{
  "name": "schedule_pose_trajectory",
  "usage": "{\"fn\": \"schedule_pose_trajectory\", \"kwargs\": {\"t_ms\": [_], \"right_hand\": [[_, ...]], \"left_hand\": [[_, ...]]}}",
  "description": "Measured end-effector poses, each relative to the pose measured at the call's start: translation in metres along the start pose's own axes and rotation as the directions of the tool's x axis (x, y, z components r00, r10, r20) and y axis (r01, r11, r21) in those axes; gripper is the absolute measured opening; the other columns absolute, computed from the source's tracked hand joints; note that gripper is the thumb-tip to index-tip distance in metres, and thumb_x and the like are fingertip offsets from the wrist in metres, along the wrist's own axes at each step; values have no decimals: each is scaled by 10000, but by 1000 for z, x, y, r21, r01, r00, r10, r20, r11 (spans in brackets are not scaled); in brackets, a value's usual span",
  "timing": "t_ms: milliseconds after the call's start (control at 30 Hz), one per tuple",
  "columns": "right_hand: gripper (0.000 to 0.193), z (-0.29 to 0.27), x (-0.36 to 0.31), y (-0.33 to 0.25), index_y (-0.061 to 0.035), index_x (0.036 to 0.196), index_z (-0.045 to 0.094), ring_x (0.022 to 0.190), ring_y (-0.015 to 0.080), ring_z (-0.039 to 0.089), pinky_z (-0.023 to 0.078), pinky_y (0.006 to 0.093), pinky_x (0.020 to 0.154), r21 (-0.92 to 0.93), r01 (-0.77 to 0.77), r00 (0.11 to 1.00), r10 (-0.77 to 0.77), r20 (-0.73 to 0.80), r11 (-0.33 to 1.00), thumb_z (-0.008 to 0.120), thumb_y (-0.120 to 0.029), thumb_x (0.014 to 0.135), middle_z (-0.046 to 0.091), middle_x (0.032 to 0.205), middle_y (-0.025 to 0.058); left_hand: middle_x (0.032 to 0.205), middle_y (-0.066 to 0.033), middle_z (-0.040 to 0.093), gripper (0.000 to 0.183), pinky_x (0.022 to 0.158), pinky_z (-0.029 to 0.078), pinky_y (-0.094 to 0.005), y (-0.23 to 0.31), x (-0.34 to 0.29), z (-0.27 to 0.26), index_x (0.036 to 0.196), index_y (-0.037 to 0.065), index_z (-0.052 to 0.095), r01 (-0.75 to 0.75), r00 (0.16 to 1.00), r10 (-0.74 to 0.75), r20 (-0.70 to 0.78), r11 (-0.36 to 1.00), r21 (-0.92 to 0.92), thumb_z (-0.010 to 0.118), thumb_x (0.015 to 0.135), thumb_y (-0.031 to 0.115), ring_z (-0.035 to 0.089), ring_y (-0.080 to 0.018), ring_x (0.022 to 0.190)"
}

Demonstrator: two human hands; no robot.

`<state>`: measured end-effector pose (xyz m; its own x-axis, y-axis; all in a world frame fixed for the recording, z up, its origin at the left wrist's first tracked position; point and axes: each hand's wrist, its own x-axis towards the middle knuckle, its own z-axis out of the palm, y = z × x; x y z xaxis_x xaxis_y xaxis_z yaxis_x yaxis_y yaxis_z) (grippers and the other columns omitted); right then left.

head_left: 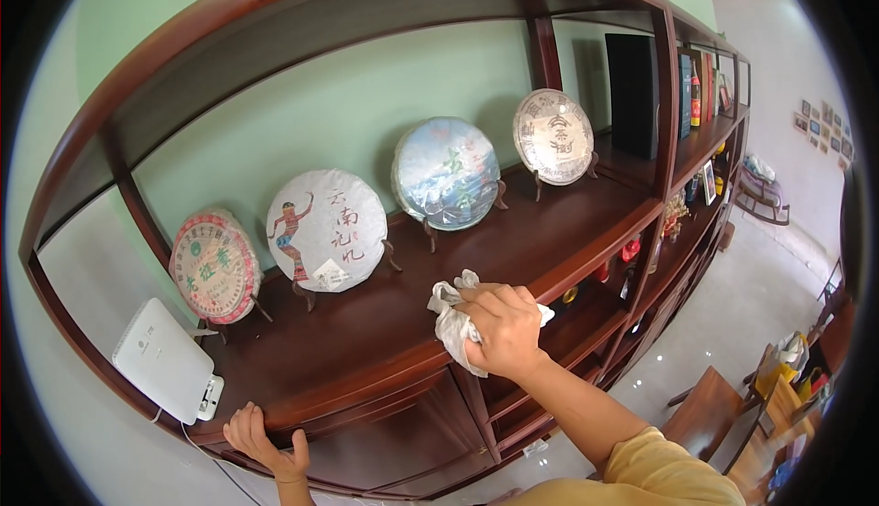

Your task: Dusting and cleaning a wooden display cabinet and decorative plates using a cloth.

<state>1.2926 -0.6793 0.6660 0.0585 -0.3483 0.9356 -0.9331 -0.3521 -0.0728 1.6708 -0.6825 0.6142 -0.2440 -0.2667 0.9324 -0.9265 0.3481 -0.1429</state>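
A crumpled white cloth point(452, 325) is bunched in my right hand point(504, 327), whose fingers are closed round it. That hand presses the cloth to the front edge of a dark red wooden shelf point(385, 323). My left hand point(263, 439) rests on the same front edge near its left end, fingers laid over the wood and thumb apart, holding nothing loose. Behind the hands, several round wrapped tea cakes stand on small wooden stands: a pink-rimmed one point(215, 268), a white one with a painted figure point(328, 231), a blue one point(447, 174) and a beige one point(554, 137).
A white router-like box point(165, 359) with a cable stands at the shelf's left end, near my left hand. A tall black box point(632, 96) and a red-labelled bottle point(695, 96) are farther right. Below lies a cabinet door point(394, 433); a wooden table point(705, 410) stands lower right.
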Motion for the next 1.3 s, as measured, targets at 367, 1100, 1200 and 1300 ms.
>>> {"fn": "schedule_pose_trajectory", "kwargs": {"t_ms": [367,1100,1200,1300], "right_hand": [[420,-46,19,53,-40,960,618,876,313,566,439,399,737,-6,34,997,-34,-71,999,672,-134,554,613,944,121],[306,-48,19,61,-98,996,673,908,276,619,478,419,715,114,97,929,-131,346,989,651,-201,709,650,1043,72],[335,-43,24,25,-113,1009,668,953,245,595,441,362,790,201,100,903,-173,392,975,643,-108,675,649,1027,78],[324,-40,30,54,-114,1010,659,896,281,593,444,388,812,467,98,908,-271,319,879,644,-115,686,652,1000,87]], "left_hand": [[1189,-180,520,611,1032,208,-536,-5,-5,3,1185,-21,491,1,1000,-1,3,1000,25,501,833,478,438,-351,1134],[1217,-178,498,598,1038,205,-530,1,1,3,1222,-35,452,-23,1000,25,-18,998,62,464,860,441,420,-351,1155],[1199,-184,507,599,1033,205,-532,4,5,4,1204,-34,467,-26,1000,26,-13,999,27,483,845,445,431,-355,1133],[1179,-192,520,596,1024,208,-530,2,5,2,1176,-33,489,-21,1000,21,-8,1000,15,523,812,438,449,-357,1102]]}}
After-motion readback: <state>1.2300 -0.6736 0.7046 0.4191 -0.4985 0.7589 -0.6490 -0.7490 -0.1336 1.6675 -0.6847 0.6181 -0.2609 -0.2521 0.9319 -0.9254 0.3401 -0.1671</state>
